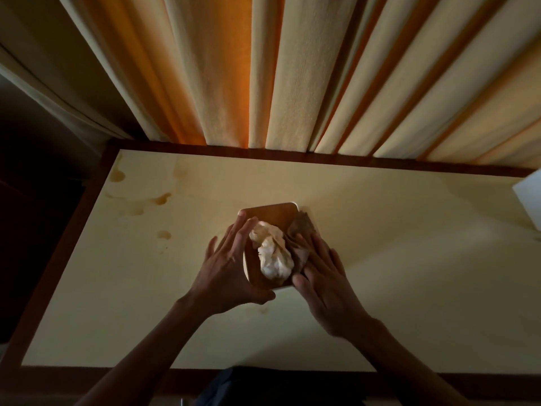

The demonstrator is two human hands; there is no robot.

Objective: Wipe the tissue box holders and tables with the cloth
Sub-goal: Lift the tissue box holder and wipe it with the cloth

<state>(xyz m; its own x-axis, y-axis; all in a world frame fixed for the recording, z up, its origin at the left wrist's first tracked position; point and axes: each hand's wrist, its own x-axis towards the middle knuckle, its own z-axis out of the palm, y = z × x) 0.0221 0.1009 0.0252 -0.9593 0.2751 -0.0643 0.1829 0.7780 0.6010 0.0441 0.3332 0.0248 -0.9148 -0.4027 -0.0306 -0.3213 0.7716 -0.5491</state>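
Tissue box holder (270, 213): mid-bench, tilted, white tissue (272, 254) bunched at its top.
Left hand (227, 268): fingers straight along the holder's left side, thumb at its near edge; grip wide.
Right hand (325, 276): flat, pressing a brown cloth (301, 232) on the holder's right side; grip wide.
Bench (380, 259): cream, stains far left.
Curtain (292, 68): behind, far side.

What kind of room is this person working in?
Probably a hotel or guest room: long pleated curtains hang behind a cream-topped table with a dark wood edge, and a tissue box holder stands on it.
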